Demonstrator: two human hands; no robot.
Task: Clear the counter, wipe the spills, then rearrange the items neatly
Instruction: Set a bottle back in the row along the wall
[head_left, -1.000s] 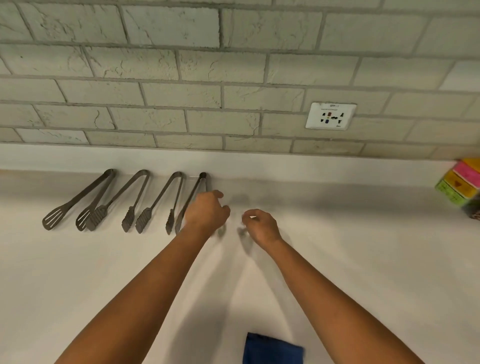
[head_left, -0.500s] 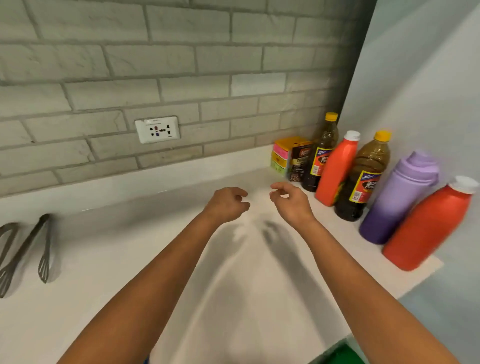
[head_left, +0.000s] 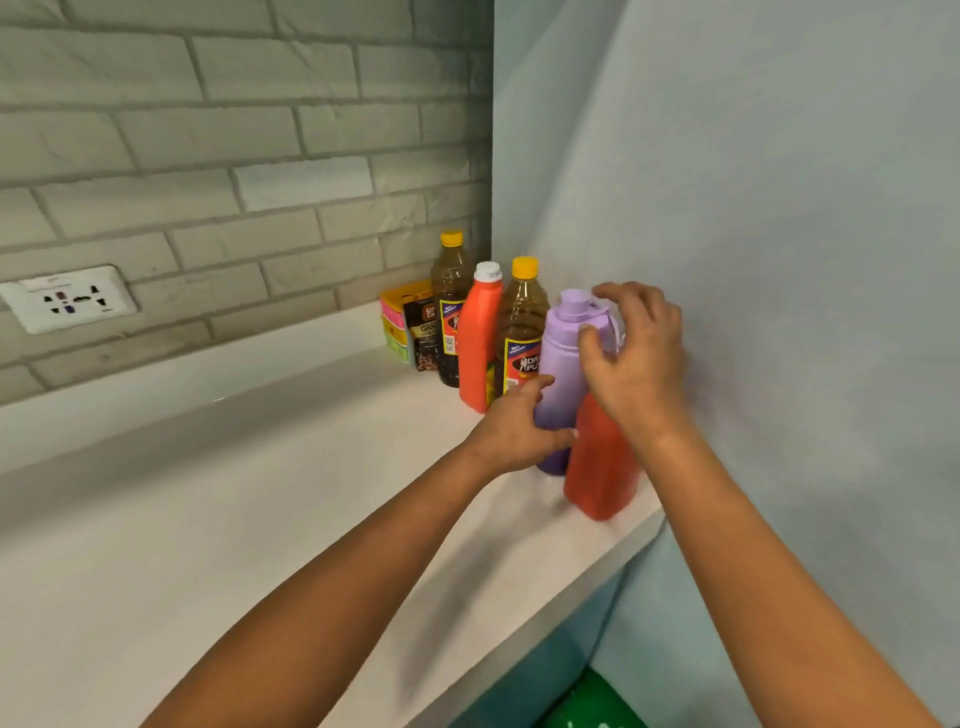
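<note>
A row of bottles stands along the right wall on the white counter (head_left: 208, 519). My left hand (head_left: 511, 431) grips the lower body of the purple bottle (head_left: 563, 353), thumb on its front and fingers wrapped low around it. My right hand (head_left: 636, 364) hovers with spread, bent fingers beside the purple bottle's lid and over the top of the nearest red bottle (head_left: 597, 467), hiding its cap. Whether it touches either bottle is unclear.
Behind stand a brown oil bottle (head_left: 522, 322), an orange-red bottle with a white cap (head_left: 478, 343), another brown oil bottle (head_left: 449, 312), a dark packet (head_left: 422, 332) and stacked coloured sponges (head_left: 392, 322). A socket (head_left: 67, 299) is on the brick wall. Something green (head_left: 592, 701) lies below the counter's edge.
My view swung right, from the tongs to the bottles in the corner. Both hands moved from mid-air over the counter to the purple and red bottles; the left hand took hold of the purple one.
</note>
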